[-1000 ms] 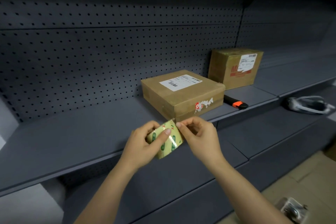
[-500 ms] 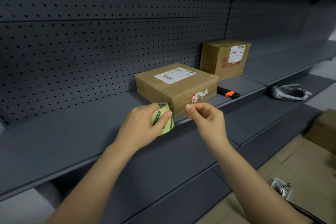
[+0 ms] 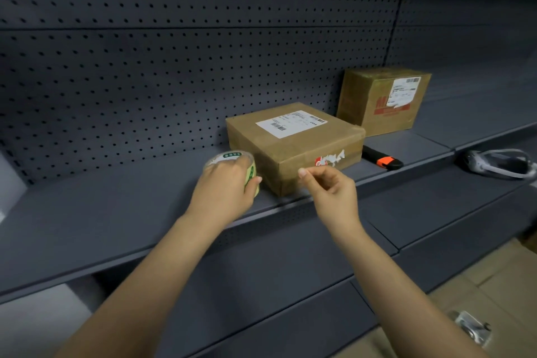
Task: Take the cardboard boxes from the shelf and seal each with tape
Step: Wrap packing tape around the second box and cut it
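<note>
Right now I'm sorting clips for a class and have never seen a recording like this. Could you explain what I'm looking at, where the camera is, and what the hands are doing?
There is no machine here. A person works with bare hands, and the single picture comes from a camera worn on their head, looking forward and down. The left hand grips a tape roll just left of a flat cardboard box on a dark shelf. The right hand is pinched in front of that box, perhaps on the tape's loose end, but any strip is too faint to see. Farther back to the right stands a taller box. A black-and-orange cutter lies to the right of the flat box.
</note>
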The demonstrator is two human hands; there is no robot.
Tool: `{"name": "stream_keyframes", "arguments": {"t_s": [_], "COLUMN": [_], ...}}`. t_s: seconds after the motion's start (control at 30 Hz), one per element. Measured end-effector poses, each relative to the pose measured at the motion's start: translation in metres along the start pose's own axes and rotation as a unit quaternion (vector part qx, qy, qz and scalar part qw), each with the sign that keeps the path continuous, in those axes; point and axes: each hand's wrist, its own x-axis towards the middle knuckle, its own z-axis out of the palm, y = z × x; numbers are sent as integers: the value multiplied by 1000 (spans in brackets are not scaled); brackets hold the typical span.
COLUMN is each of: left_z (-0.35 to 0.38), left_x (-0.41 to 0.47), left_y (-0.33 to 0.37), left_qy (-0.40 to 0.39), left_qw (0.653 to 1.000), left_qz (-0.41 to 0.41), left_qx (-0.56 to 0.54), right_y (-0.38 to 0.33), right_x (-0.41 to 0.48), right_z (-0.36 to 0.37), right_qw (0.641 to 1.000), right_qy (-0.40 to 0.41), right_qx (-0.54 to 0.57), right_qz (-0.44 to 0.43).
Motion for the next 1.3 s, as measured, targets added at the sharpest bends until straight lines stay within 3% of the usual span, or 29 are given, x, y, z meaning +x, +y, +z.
{"name": "stream_keyframes", "arguments": {"t_s": [0.97, 1.3], "left_z": [23, 25], "left_x": [5, 8], "left_y": [23, 21], "left_qy": [5, 4], "left_qw": [999, 998], "left_qz": [-44, -55], "left_qx": [-12, -12], "right_y": [33, 31], "right_x": [29, 29], "right_z": [-4, -1], "right_qw": [997, 980], "right_qy": [9, 45], "right_qx": [-46, -147], "right_qz": [-59, -128]}}
